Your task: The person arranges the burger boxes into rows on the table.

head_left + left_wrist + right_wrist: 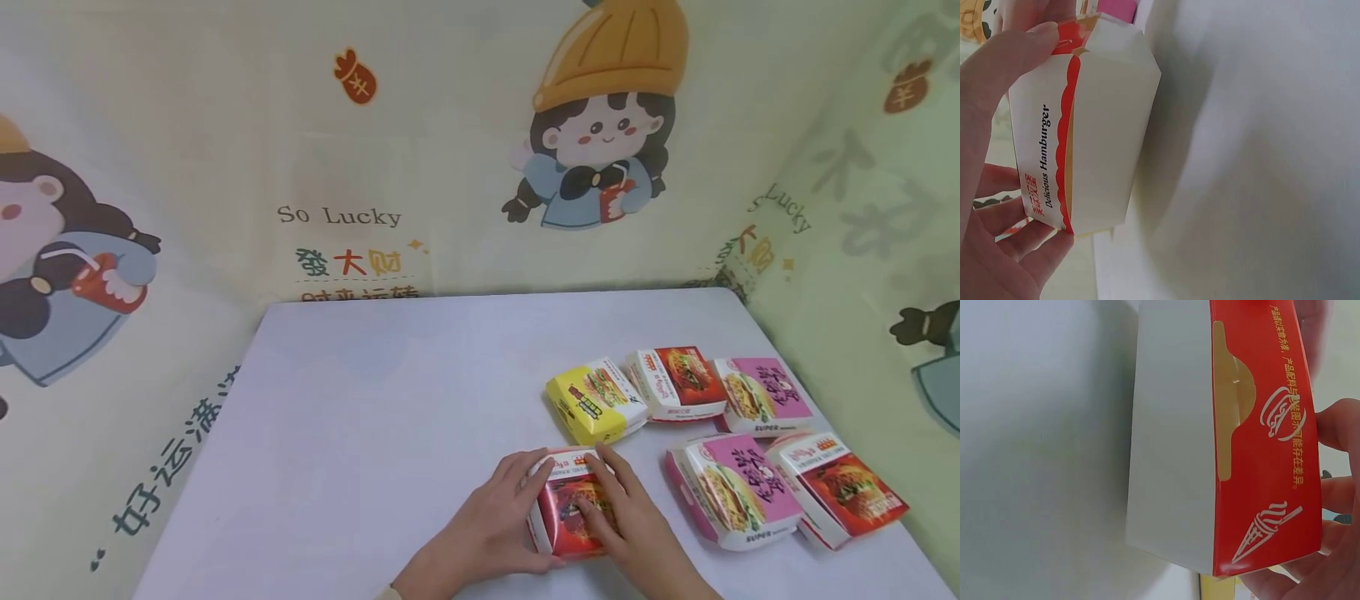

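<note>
Between both hands in the head view is a red and white hamburger box with a burger picture on its lid. My left hand grips it from the left, thumb at the near edge and fingers at the far corner. From the right, my right hand holds the same box, fingers over the far side and thumb across the lid. The left wrist view shows a white side of the box with "Delicious Hamburger" print. A red side of the box with a tan-edged slot faces the right wrist camera.
Behind the hands sits a yellow burger box. A red and white box and a pink box stand at the back right. Nearer are another pink box and red box. Printed cloth surrounds the white table.
</note>
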A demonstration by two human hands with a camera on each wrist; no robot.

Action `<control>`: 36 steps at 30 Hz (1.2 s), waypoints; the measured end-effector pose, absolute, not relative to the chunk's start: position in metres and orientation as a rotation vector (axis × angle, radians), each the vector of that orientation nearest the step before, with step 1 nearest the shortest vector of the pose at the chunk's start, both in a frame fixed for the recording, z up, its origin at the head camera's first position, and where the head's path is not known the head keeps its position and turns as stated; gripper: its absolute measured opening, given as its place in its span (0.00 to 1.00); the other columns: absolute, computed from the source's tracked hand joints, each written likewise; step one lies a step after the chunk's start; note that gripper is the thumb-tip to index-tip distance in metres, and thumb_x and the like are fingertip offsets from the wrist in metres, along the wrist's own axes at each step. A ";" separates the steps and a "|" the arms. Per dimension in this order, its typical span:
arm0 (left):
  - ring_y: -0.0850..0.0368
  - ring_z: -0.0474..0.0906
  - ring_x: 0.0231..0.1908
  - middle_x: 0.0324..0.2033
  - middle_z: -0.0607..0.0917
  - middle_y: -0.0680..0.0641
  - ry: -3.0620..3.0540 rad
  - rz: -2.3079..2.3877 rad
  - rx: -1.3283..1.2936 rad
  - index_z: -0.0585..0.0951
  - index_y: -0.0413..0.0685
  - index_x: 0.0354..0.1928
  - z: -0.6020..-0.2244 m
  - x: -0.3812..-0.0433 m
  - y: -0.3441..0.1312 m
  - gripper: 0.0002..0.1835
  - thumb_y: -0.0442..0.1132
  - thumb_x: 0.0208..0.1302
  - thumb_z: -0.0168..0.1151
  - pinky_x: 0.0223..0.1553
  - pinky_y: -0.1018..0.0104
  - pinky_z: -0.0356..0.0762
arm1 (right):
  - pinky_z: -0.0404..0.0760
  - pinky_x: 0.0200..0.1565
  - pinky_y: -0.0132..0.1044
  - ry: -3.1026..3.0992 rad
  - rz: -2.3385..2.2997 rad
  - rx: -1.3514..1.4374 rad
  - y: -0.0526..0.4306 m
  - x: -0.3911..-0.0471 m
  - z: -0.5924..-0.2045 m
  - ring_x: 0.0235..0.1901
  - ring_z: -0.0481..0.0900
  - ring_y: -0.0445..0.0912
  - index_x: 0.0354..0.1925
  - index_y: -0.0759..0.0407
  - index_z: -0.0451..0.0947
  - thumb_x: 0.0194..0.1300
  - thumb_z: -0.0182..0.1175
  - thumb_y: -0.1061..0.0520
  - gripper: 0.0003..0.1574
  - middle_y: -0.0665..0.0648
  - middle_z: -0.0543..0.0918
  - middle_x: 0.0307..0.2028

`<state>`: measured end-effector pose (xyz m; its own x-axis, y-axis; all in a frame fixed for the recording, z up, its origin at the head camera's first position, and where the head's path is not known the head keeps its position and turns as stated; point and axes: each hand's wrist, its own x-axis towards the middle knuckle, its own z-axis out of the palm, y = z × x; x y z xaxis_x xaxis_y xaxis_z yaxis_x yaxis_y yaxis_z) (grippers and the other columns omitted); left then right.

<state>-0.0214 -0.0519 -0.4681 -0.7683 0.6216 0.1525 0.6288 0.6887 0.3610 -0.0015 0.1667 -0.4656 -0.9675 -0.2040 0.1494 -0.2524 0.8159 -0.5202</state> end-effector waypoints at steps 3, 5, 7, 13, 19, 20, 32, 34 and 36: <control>0.58 0.60 0.69 0.73 0.61 0.52 -2.882 -0.633 -1.064 0.59 0.51 0.76 -0.468 -0.023 -0.057 0.57 0.73 0.50 0.65 0.57 0.68 0.80 | 0.80 0.56 0.57 -2.905 0.854 0.376 0.163 -0.002 -0.467 0.62 0.75 0.55 0.69 0.55 0.68 0.67 0.64 0.47 0.36 0.58 0.65 0.71; 0.58 0.60 0.69 0.74 0.60 0.52 -2.884 -0.647 -1.066 0.59 0.51 0.76 -0.468 -0.024 -0.061 0.56 0.73 0.51 0.65 0.57 0.67 0.80 | 0.80 0.57 0.56 -2.905 0.864 0.384 0.161 -0.003 -0.467 0.62 0.75 0.54 0.69 0.55 0.68 0.67 0.64 0.47 0.37 0.57 0.65 0.71; 0.58 0.60 0.69 0.74 0.60 0.52 -2.882 -0.661 -1.064 0.59 0.51 0.76 -0.467 -0.025 -0.064 0.56 0.73 0.51 0.65 0.57 0.67 0.80 | 0.79 0.57 0.56 -2.912 0.883 0.389 0.159 -0.004 -0.468 0.64 0.74 0.54 0.70 0.55 0.67 0.67 0.64 0.46 0.37 0.57 0.64 0.72; 0.57 0.60 0.69 0.73 0.62 0.51 -2.838 -0.679 -1.066 0.60 0.49 0.75 -0.468 -0.026 -0.078 0.56 0.72 0.51 0.66 0.57 0.67 0.80 | 0.78 0.59 0.54 -2.956 0.946 0.395 0.150 -0.009 -0.466 0.67 0.71 0.54 0.71 0.54 0.66 0.67 0.63 0.43 0.39 0.56 0.61 0.73; 0.56 0.59 0.69 0.73 0.61 0.52 -2.869 -0.709 -0.989 0.59 0.49 0.76 -0.469 -0.024 -0.096 0.56 0.68 0.51 0.69 0.53 0.66 0.82 | 0.78 0.60 0.53 -2.977 1.014 0.427 0.141 -0.011 -0.464 0.68 0.69 0.53 0.71 0.52 0.66 0.66 0.62 0.38 0.41 0.54 0.61 0.74; 0.56 0.59 0.69 0.73 0.61 0.52 -2.874 -0.712 -0.969 0.59 0.50 0.76 -0.469 -0.023 -0.098 0.56 0.67 0.50 0.70 0.53 0.67 0.83 | 0.78 0.61 0.53 -2.981 1.020 0.433 0.140 -0.011 -0.463 0.69 0.69 0.53 0.72 0.52 0.66 0.66 0.62 0.38 0.42 0.54 0.61 0.74; 0.54 0.60 0.69 0.72 0.63 0.48 -2.825 -0.737 -0.832 0.63 0.49 0.74 -0.477 -0.016 -0.104 0.56 0.66 0.46 0.74 0.50 0.65 0.84 | 0.76 0.63 0.50 -3.107 1.100 0.416 0.131 -0.014 -0.468 0.72 0.63 0.49 0.76 0.49 0.56 0.64 0.64 0.38 0.50 0.50 0.59 0.74; 0.53 0.60 0.69 0.72 0.63 0.48 -2.831 -0.740 -0.801 0.63 0.50 0.74 -0.480 -0.014 -0.104 0.56 0.66 0.46 0.74 0.50 0.64 0.84 | 0.75 0.64 0.51 -3.095 1.080 0.448 0.130 -0.013 -0.469 0.72 0.64 0.49 0.76 0.50 0.57 0.65 0.63 0.38 0.49 0.50 0.60 0.74; 0.51 0.58 0.70 0.73 0.62 0.47 -2.834 -0.735 -0.783 0.64 0.51 0.74 -0.482 -0.012 -0.105 0.56 0.67 0.44 0.75 0.51 0.62 0.84 | 0.75 0.64 0.51 -3.081 1.058 0.474 0.130 -0.012 -0.469 0.71 0.64 0.48 0.76 0.51 0.56 0.66 0.62 0.38 0.48 0.51 0.61 0.74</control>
<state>-0.0124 -0.1048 -0.4815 -0.8609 0.4546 0.2285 0.5083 0.7497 0.4238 -0.0123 0.1303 -0.4694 -0.9475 -0.3160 -0.0483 -0.2197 0.7534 -0.6198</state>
